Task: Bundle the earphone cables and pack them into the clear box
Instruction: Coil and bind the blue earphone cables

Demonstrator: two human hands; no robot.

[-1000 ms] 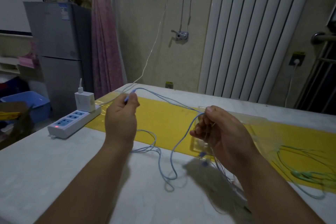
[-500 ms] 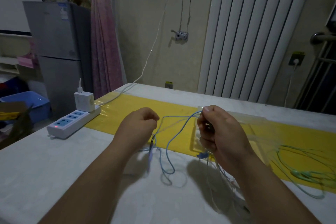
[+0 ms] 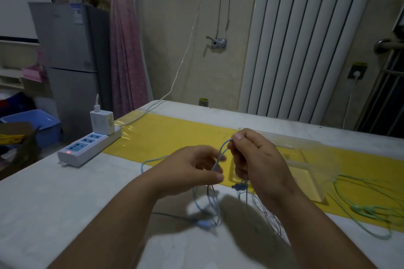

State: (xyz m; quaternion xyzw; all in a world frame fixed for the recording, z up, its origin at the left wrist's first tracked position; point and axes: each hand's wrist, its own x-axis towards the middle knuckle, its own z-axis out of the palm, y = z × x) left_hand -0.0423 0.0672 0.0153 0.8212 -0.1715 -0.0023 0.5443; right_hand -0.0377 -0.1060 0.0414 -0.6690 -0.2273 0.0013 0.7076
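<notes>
Hands both closed on the work: our left hand (image 3: 192,170) pinches the blue earphone cable (image 3: 222,152) low down, and our right hand (image 3: 260,164) pinches the top of its loop, above the desk (image 3: 65,203). We judge the cable light, limp and tangle-prone, best held at the gathered loops. Clear box (image 3: 290,144) sits just right.

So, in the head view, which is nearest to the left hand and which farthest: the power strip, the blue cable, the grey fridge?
1. The blue cable, between the fingers of the left hand.
2. The power strip, off to its left.
3. The grey fridge, far back left.
</notes>
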